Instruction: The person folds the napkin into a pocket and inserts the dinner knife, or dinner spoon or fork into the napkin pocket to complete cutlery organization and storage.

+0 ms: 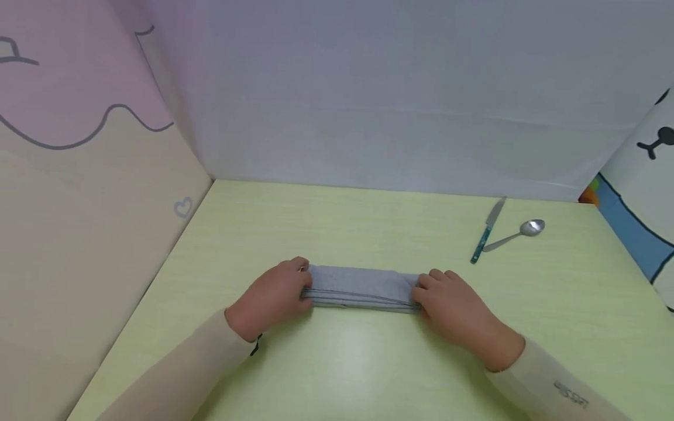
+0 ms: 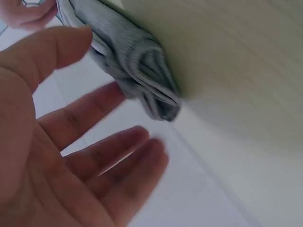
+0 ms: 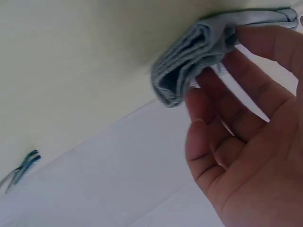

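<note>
Left hand (image 1: 272,297), loosely spread, touches 1 end of the folded cloth (image 1: 358,282); right hand (image 1: 457,311) pinches the other; even pressure should align layers between.

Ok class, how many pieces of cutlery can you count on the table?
2: a knife and, to its right, a spoon, both beyond the right hand, toward the table's far edge. The folded cloth could hide more.

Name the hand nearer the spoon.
Right. In the head view, the right hand is below and left of the spoon; the left hand, farther left, across the folded cloth.
</note>
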Demonstrator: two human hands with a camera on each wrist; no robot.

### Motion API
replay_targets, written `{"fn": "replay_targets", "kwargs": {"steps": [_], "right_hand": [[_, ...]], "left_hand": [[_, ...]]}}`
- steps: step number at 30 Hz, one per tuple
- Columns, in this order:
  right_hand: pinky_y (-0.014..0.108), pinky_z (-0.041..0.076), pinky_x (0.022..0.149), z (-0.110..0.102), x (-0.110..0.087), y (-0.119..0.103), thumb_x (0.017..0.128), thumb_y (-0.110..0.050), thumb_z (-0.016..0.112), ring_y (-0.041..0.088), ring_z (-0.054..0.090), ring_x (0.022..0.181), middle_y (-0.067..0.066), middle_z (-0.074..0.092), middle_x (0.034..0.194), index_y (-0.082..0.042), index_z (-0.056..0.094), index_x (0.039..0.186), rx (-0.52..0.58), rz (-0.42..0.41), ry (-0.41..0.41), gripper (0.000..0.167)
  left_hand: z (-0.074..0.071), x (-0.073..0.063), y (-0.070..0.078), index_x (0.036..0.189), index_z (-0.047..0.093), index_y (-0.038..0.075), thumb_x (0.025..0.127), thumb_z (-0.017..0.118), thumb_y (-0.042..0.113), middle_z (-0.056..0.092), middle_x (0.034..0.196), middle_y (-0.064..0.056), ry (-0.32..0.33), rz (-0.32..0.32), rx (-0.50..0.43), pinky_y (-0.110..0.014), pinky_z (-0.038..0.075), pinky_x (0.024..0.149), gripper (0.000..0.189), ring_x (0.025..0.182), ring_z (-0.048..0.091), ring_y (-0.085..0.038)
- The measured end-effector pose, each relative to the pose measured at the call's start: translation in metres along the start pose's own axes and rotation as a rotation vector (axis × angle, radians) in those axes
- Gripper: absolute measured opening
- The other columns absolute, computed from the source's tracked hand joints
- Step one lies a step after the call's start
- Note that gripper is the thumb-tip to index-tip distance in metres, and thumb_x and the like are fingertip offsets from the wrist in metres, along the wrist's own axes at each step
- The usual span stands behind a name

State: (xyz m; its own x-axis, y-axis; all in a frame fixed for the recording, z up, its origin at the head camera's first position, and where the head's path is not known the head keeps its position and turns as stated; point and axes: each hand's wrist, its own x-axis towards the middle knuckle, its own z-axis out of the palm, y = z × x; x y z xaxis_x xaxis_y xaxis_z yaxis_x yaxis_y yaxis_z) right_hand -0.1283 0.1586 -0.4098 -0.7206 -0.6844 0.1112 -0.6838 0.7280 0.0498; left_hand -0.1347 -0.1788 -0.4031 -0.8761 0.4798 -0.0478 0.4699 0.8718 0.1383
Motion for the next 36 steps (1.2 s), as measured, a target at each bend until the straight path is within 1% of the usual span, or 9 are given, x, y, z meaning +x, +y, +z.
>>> {"fn": "replay_targets", "kwargs": {"steps": [2, 5, 8, 10, 15, 18, 26, 33, 36], "right_hand": [[0.041, 0.048, 0.080, -0.004, 0.005, -0.010, 0.084, -0.012, 0.081, 0.026, 0.057, 0.090, 0.006, 0.062, 0.099, -0.008, 0.070, 0.097, -0.001, 0.012, -0.012, 0.017], [0.052, 0.045, 0.103, -0.004, 0.016, -0.031, 0.089, -0.027, 0.079, 0.036, 0.056, 0.124, 0.017, 0.060, 0.133, 0.001, 0.064, 0.128, 0.050, 0.024, -0.092, 0.051], [0.059, 0.032, 0.115, -0.001, 0.026, -0.055, 0.093, -0.048, 0.074, 0.041, 0.034, 0.148, 0.020, 0.038, 0.160, 0.002, 0.044, 0.153, 0.121, 0.022, -0.222, 0.083], [0.060, 0.028, 0.117, 0.002, 0.031, -0.067, 0.094, -0.055, 0.070, 0.040, 0.026, 0.152, 0.018, 0.030, 0.165, -0.001, 0.037, 0.158, 0.139, 0.023, -0.289, 0.090], [0.052, 0.049, 0.099, 0.005, 0.038, -0.069, 0.104, -0.025, 0.064, 0.033, 0.054, 0.130, 0.014, 0.057, 0.141, -0.003, 0.056, 0.142, 0.050, 0.051, -0.223, 0.045], [0.047, 0.053, 0.081, 0.004, 0.039, -0.056, 0.099, -0.004, 0.065, 0.030, 0.059, 0.106, 0.012, 0.060, 0.115, -0.004, 0.062, 0.123, -0.006, 0.095, -0.182, 0.023], [0.043, 0.055, 0.070, 0.004, 0.032, -0.030, 0.094, 0.002, 0.071, 0.029, 0.061, 0.088, 0.012, 0.060, 0.097, -0.002, 0.060, 0.109, 0.009, 0.103, -0.188, 0.020], [0.044, 0.054, 0.078, 0.004, 0.030, -0.027, 0.095, -0.007, 0.071, 0.028, 0.061, 0.090, 0.009, 0.063, 0.099, -0.004, 0.069, 0.101, 0.058, 0.048, -0.118, 0.007], [0.045, 0.053, 0.089, 0.007, 0.033, -0.027, 0.096, -0.021, 0.074, 0.030, 0.060, 0.105, 0.012, 0.062, 0.112, -0.003, 0.068, 0.103, 0.078, 0.025, -0.074, 0.020]], "left_hand": [[-0.001, -0.003, 0.008, 0.091, 0.076, 0.006, 0.086, 0.080, 0.023, 0.064, 0.131, -0.015, 0.055, 0.064, 0.146, -0.039, 0.049, 0.102, 0.017, 0.120, 0.060, -0.031], [-0.004, -0.005, 0.023, 0.100, 0.076, 0.001, 0.087, 0.079, 0.027, 0.064, 0.132, -0.018, 0.084, 0.154, 0.265, -0.042, 0.041, 0.111, 0.029, 0.128, 0.056, -0.034], [-0.003, -0.008, 0.036, 0.112, 0.073, -0.001, 0.090, 0.077, 0.030, 0.063, 0.134, -0.018, 0.023, 0.205, 0.231, -0.040, 0.040, 0.113, 0.038, 0.130, 0.056, -0.033], [-0.001, -0.009, 0.041, 0.115, 0.070, -0.002, 0.092, 0.076, 0.027, 0.063, 0.132, -0.018, 0.004, 0.232, 0.183, -0.040, 0.043, 0.111, 0.037, 0.128, 0.058, -0.031], [0.006, -0.005, 0.038, 0.104, 0.065, 0.005, 0.095, 0.069, 0.006, 0.067, 0.105, -0.008, 0.133, 0.245, 0.162, -0.035, 0.053, 0.090, 0.009, 0.101, 0.064, -0.023], [0.007, 0.000, 0.030, 0.101, 0.064, 0.009, 0.091, 0.072, 0.000, 0.065, 0.096, -0.004, 0.186, 0.225, 0.205, -0.033, 0.052, 0.079, 0.016, 0.088, 0.061, -0.021], [0.006, 0.008, 0.017, 0.097, 0.067, 0.008, 0.087, 0.074, -0.005, 0.060, 0.087, -0.004, 0.141, 0.261, 0.242, -0.031, 0.047, 0.069, 0.018, 0.077, 0.053, -0.021], [0.003, 0.009, 0.019, 0.090, 0.068, 0.010, 0.090, 0.076, 0.005, 0.061, 0.082, -0.002, 0.127, 0.267, 0.233, -0.032, 0.048, 0.067, 0.010, 0.074, 0.057, -0.020], [0.005, 0.015, 0.026, 0.097, 0.067, 0.010, 0.094, 0.074, 0.016, 0.059, 0.089, -0.003, 0.168, 0.258, 0.248, -0.034, 0.048, 0.073, 0.009, 0.082, 0.056, -0.022]]}}
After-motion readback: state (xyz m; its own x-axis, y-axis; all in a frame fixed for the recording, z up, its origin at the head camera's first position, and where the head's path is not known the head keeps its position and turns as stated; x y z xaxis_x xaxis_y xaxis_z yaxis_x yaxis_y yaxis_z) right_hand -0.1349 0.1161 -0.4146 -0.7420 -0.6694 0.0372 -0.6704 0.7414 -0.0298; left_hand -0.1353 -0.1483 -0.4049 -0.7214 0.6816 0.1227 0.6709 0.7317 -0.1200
